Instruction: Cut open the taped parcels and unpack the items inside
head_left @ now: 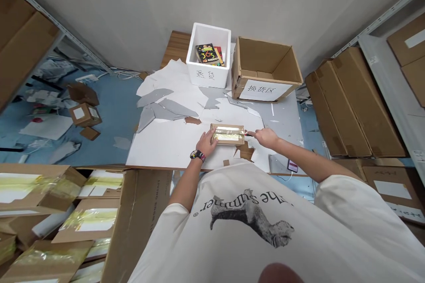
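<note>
A small taped cardboard box (227, 134) with white labels and yellowish tape lies on the torn white covering of the table (166, 148). My left hand (206, 143), with a dark patterned watch on its wrist, is pressed against the box's left end, gripping it. At the right end, my right hand (265, 137) is closed around a small dark tool (249, 133), whose tip meets the edge of the box. The tool's exact shape is too small to tell.
Behind stand a white foam box (208, 76) holding books and an open cardboard box (265, 90). A phone (292, 166) lies at the front right edge. Taped parcels (96, 220) fill a large carton at the lower left. Boxes (357, 101) line the right.
</note>
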{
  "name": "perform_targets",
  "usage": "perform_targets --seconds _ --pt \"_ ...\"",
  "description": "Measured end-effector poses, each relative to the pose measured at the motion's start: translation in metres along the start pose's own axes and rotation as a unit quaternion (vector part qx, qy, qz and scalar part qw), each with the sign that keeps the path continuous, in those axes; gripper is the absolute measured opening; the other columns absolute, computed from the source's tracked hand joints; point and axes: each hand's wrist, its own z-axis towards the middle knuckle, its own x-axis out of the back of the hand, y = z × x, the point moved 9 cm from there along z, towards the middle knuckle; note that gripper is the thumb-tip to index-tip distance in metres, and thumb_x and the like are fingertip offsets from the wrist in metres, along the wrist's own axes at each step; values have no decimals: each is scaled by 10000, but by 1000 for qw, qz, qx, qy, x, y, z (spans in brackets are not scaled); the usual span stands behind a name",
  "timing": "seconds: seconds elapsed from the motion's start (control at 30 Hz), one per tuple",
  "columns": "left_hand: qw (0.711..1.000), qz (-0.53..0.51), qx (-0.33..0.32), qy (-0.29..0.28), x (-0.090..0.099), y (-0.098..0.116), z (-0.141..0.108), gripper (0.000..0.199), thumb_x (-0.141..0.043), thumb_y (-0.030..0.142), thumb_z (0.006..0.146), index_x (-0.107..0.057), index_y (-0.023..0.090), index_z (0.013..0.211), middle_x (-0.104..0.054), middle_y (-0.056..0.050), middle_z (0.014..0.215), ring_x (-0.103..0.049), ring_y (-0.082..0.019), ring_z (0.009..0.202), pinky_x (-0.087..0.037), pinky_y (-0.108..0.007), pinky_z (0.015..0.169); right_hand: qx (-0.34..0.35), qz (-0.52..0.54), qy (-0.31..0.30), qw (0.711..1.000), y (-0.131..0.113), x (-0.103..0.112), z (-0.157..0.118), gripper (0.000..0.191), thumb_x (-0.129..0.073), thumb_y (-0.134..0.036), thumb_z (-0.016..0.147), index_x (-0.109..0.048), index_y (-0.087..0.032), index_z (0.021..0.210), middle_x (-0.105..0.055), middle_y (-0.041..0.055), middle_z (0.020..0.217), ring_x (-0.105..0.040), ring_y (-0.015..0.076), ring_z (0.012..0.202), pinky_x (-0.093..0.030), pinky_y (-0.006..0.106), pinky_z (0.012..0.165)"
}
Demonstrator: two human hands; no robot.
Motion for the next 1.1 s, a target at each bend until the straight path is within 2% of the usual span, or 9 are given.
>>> perform_targets --seconds 0.1,0.23,0.37,0.53,0.7,0.8,0.9,1.0,1.1 --pt "1000 1 18 7 0 1 -1 753 -615 387 1080 -424 315 1805 -576 -54 1745 -501 -330 1629 -266 -544 1439 -10 1 -6 1000 -3 3 -5 707 -485 -32 1007 -600 -272 1662 -830 210 1216 -808 349 1122 -543 429 951" --pt "1000 -1 15 3 1 6 -2 763 -622 359 1081 -410 322 1812 -597 -48 1727 -556 -330 1574 -295 -538 1425 -24 -28 -21 999 -4 7 -10 578 -481 -33 1041 -663 -221 1556 -826 223 1178 -806 347 1124 -534 404 912" --pt "999 -8 33 -10 0 4 -2 760 -601 414 1093 -398 295 1816 -603 -78 1718 -587 -343 1538 -444 -521 1328 -13 -57 -36 998 -3 7 -15 593 -458 -23 1034 -632 -194 1575 -819 214 1195 -804 330 1106 -529 379 879" --pt "996 -60 49 -33 -4 1 -7 811 -592 453 1101 -302 333 1849 -498 -38 1808 -560 -325 1590 -518 -457 1255 3 -37 -42 998 -3 16 -33 581 -458 -98 1073 -643 -262 1599 -813 185 1251 -789 308 1106 -516 364 908" --pt "992 -54 100 -45 -6 -3 -11 860 -631 488 1091 -248 411 1857 -559 -9 1764 -644 -374 1505 -579 -467 1152 -33 9 -26 999 -6 44 -47 484 -533 -213 1083 -716 -320 1519 -838 135 1211 -791 317 1106 -517 366 909" --pt "990 -64 121 -43 -8 -8 -12 944 -657 511 1078 -161 394 1873 -599 -49 1730 -680 -372 1468 -573 -466 1146 -41 30 0 999 -24 63 -34 501 -526 -259 1105 -682 -351 1572 -849 132 1190 -800 328 1104 -525 376 913" --pt "983 -87 159 -32 -12 -21 -15 1046 -694 561 1056 -92 336 1881 -609 -111 1715 -679 -357 1485 -547 -468 1179 -16 59 14 998 -56 71 -5 512 -495 -316 1141 -628 -357 1634 -842 139 1283 -798 328 1145 -537 378 936" --pt "977 -86 192 -38 -16 -34 -17 1041 -719 638 1028 -207 294 1866 -632 -137 1687 -635 -352 1541 -512 -463 1221 6 84 22 996 -83 66 24 520 -470 -347 1157 -599 -345 1662 -821 138 1370 -789 325 1199 -542 380 975" --pt "974 -69 210 -54 -17 -40 -20 979 -709 696 1015 -355 272 1824 -665 -139 1651 -643 -351 1532 -503 -450 1231 16 88 23 996 -94 54 41 529 -452 -347 1162 -578 -348 1676 -813 127 1392 -786 330 1211 -545 400 1001"
